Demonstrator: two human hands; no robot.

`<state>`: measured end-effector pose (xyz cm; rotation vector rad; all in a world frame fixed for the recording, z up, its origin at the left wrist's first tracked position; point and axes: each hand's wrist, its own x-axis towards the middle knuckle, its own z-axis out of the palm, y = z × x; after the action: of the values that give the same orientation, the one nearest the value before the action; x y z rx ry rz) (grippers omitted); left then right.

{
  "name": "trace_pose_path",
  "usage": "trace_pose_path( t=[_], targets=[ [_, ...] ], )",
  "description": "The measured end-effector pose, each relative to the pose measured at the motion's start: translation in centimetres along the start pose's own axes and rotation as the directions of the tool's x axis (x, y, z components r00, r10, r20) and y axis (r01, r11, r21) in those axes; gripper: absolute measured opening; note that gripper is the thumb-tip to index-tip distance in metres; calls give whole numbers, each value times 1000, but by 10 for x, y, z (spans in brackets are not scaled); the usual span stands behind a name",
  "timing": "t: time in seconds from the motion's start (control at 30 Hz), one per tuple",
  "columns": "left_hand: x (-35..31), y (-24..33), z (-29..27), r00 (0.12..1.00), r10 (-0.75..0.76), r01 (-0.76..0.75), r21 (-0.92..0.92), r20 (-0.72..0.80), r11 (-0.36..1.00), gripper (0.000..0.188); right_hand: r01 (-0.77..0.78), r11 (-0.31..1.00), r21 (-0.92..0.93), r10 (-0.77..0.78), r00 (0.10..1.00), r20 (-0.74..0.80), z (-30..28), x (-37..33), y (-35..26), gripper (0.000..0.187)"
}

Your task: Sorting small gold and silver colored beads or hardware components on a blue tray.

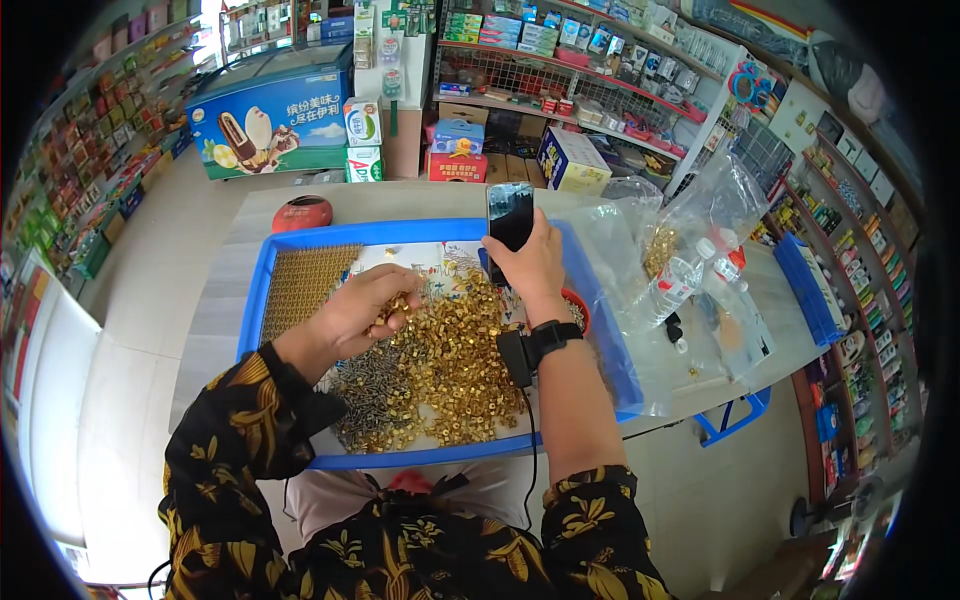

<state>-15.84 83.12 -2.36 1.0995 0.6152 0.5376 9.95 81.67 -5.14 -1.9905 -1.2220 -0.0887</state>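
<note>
In my right hand (537,265) a dark smartphone (511,216) is held upright above the far side of a blue tray (395,461). My left hand (372,308) curls over the tray with small brass fittings (396,306) in its fingers. Beneath it spreads a loose heap of the same brass fittings (465,365). Grey screws (372,395) form a darker pile on the tray's near left side. At the tray's left end, a block of brass-coloured pieces (305,285) stands in neat rows. A red bowl (577,308) with small parts sits beside my right wrist, partly hidden.
A red rounded container (302,213) stands behind the tray. Clear plastic bags (640,290), one with brass parts, and a plastic bottle (683,283) lie on the table's right side. A cable hangs from my dark wristband (552,342). Shop shelves (590,80) and a freezer (270,112) stand beyond.
</note>
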Motion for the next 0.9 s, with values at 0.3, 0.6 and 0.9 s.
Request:
trace_pose_path(
  t=[0.3, 0.6, 0.9],
  targets=[
    [-42, 2, -11, 996, 37, -57, -278, -75, 959, 17, -25, 989, -144, 17, 998, -58, 11, -3, -6, 88],
    [-50, 0, -21, 996, 61, -80, -385, -61, 919, 18, -71, 991, -113, 65, 996, -58, 14, -4, -6, 81],
    [-51, 1, -21, 997, 54, -72, -384, -59, 920, 19, -73, 996, -46, 69, 994, -82, 19, 0, 1, 80]
  ],
)
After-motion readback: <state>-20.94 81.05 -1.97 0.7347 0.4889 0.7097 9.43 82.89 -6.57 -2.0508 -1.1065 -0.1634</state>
